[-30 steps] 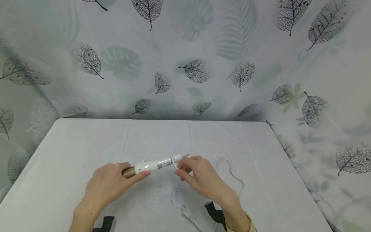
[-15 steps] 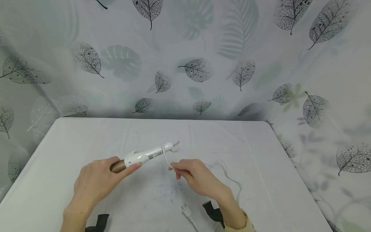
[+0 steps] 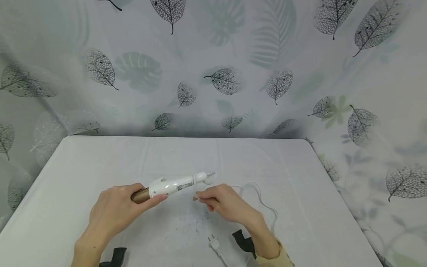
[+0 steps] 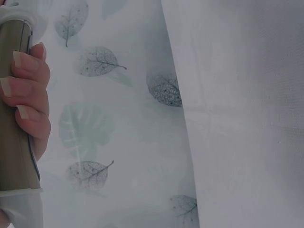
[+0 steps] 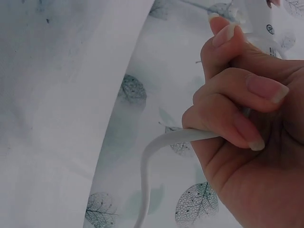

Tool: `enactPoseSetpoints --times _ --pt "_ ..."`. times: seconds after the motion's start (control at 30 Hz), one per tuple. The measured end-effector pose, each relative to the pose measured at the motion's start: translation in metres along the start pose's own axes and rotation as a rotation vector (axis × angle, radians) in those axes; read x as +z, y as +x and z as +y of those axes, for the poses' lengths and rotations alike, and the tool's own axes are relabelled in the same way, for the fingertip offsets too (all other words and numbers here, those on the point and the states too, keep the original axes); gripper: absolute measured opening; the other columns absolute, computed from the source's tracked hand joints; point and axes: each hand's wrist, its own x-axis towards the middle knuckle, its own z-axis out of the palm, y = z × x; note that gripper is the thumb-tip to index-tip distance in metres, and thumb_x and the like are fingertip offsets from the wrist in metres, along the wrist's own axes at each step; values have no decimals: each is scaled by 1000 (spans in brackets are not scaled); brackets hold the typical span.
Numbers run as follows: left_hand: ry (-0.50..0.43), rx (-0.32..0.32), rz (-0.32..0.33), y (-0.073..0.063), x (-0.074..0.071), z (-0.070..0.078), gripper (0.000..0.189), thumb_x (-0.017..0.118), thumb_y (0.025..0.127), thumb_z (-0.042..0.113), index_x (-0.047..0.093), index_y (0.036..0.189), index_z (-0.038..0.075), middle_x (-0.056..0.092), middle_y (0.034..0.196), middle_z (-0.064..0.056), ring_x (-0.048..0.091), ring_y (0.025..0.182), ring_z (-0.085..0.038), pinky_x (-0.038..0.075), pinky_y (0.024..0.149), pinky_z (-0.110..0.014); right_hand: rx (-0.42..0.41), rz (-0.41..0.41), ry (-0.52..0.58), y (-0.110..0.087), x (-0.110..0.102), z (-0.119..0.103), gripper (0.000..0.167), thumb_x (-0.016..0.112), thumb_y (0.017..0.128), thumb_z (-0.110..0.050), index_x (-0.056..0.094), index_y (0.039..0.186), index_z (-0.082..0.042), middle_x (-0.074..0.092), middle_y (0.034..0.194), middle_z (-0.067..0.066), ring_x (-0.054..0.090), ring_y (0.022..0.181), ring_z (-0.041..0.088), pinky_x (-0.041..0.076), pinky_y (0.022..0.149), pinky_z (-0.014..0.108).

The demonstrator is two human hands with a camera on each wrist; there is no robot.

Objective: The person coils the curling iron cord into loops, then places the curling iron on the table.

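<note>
In the head view, my left hand (image 3: 115,205) grips the gold barrel of a curling iron (image 3: 173,185), its white handle pointing right and slightly up over the table. The left wrist view shows several fingers (image 4: 31,90) curled round the gold barrel (image 4: 10,142). A loop of white cord (image 3: 195,182) passes round the handle near its tail. Just below it, my right hand (image 3: 230,204) pinches that cord between thumb and fingertips. In the right wrist view, the cord (image 5: 146,175) also runs under the curled lower fingers and hangs down.
A two-pin plug (image 3: 214,243) lies on the white tabletop (image 3: 133,159) near the front. More slack cord (image 3: 265,202) trails behind the right forearm. Black pieces (image 3: 244,243) sit at both wrists. A leaf-print curtain (image 3: 200,55) stands behind the table.
My right hand has drawn back and down from the handle's tail, pulling the cord loop outward. The curling iron swung left and up, then came partly back right.
</note>
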Motion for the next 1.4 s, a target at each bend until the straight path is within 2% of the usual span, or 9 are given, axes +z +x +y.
enactPoseSetpoints --times 0.17,0.33,0.43,0.57,0.73,0.9,1.07,1.23,1.4 --pt "-6 45 -23 -1 0 3 45 70 72 77 66 74 32 52 60 16 46 57 -7 33 49 -26 41 11 38 3 2 3 14 64 97 -16 75 105 -13 56 61 -1 47 59 0 42 67 21" --pt "-11 81 -41 -2 -1 4 43 71 71 77 68 75 34 54 63 21 46 58 -5 34 51 -24 144 48 123 2 0 7 10 68 95 -16 71 86 -15 56 56 7 39 55 2 33 58 20" --pt "-35 103 -70 -2 0 5 40 71 72 77 64 72 37 49 59 23 43 57 -3 33 51 -23 93 78 60 3 -2 9 17 65 93 -1 71 79 -10 56 54 2 36 54 1 31 55 19" --pt "-81 151 -97 -3 1 5 38 72 72 75 58 66 40 40 53 24 39 54 0 33 50 -21 10 113 -50 3 -7 12 25 61 81 11 76 90 -7 67 69 -4 45 60 -1 39 59 18" --pt "-97 194 -129 -4 0 2 41 73 72 74 53 61 39 31 52 24 35 52 3 32 49 -20 13 71 27 -1 -14 18 6 71 92 -11 76 93 -12 68 78 -6 50 65 1 45 62 19" --pt "-107 195 -181 -5 -3 -2 40 73 71 74 57 63 39 32 53 23 36 52 3 34 50 -20 -65 3 98 -6 -22 25 8 69 94 -22 76 94 -17 59 74 -9 48 66 2 44 62 20" --pt "-122 178 -237 -5 -4 -1 35 72 70 76 65 70 42 49 59 26 45 57 3 39 55 -20 -130 26 88 -7 -24 26 9 71 93 -24 74 88 -17 62 72 -6 55 64 9 46 62 22" --pt "-166 202 -274 -7 0 2 35 72 71 75 61 66 43 43 56 25 44 56 4 39 53 -20 -138 45 102 -6 -21 23 8 73 90 -22 75 86 -15 70 74 -4 60 62 8 47 57 22" --pt "-173 198 -291 -7 5 6 41 72 69 78 57 63 40 32 54 22 39 53 4 36 51 -19 -185 143 97 -6 -19 21 7 80 83 -20 76 80 -15 71 74 -6 59 59 3 49 55 22"
